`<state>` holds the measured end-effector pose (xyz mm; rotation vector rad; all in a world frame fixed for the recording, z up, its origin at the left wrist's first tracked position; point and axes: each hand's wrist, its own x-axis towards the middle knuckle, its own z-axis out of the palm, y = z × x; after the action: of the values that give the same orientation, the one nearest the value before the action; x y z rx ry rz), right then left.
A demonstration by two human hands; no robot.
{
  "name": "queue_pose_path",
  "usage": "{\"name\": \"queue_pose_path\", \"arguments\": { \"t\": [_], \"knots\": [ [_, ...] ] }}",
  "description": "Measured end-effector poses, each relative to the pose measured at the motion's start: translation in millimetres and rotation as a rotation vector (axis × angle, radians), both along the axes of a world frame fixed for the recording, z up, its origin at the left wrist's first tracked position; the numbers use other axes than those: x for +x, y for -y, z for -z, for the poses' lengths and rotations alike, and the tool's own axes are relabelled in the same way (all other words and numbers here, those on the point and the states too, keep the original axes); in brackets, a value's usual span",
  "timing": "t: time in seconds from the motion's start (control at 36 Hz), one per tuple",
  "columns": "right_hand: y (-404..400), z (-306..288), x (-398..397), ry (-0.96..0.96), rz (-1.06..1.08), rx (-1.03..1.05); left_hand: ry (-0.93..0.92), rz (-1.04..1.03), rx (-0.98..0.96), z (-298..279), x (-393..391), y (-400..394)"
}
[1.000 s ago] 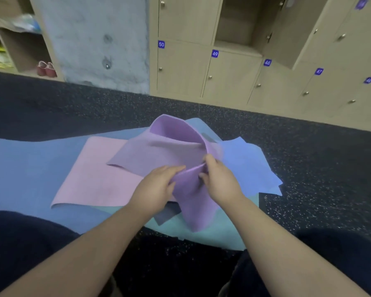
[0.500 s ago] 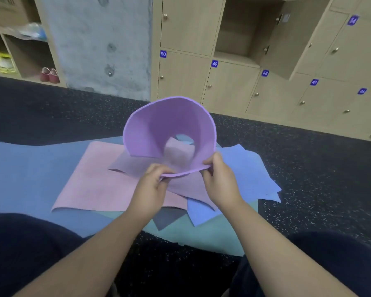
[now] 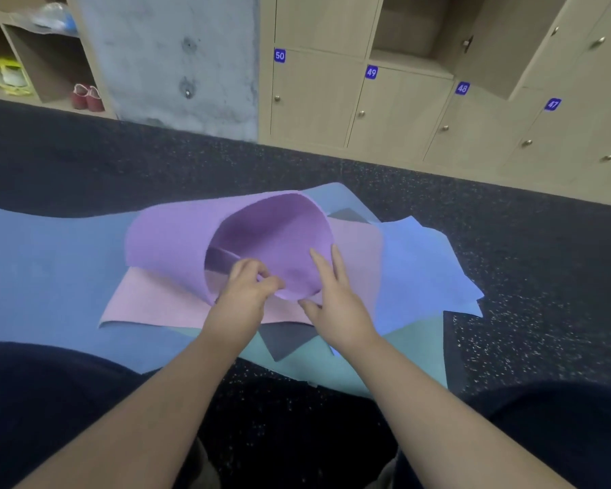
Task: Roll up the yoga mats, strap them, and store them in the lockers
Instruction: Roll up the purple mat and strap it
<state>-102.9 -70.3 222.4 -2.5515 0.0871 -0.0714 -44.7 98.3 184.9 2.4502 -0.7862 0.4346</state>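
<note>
The left hand (image 3: 245, 290) pinches the near edge of a curled purple mat (image 3: 177, 241). The right hand (image 3: 336, 301), fingers straight, presses flat against the curl's right side.

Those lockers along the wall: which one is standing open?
The upper locker directly above number 49. Its door is swung out to the right, showing a bare interior; lockers 50, 48 and 47 are shut.
</note>
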Motion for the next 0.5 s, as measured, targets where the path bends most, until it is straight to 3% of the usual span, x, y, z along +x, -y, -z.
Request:
{"name": "queue_pose_path", "arguments": {
  "t": [0.06, 0.31, 0.42, 0.5],
  "knots": [
    [1.1, 4.3, 1.7, 0.024, -0.024, -0.042, 0.033, 0.017, 0.075, 6.2, -0.1, 5.0],
    [17.4, 38.6, 5.3, -0.024, 0.041, -0.33, 0.11, 0.134, 0.085, 28.9, 1.5, 25.9],
    [28.7, 53.5, 8.3, -0.006, 0.092, -0.215, 0.355, 0.122, 0.115, 32.7, -1.0, 24.4],
    [34.2, 60.5, 8.0, 0.002, 0.14, -0.096, 0.428, -0.056, 0.146, 34.9, 3.4, 20.8]
  ]
}}
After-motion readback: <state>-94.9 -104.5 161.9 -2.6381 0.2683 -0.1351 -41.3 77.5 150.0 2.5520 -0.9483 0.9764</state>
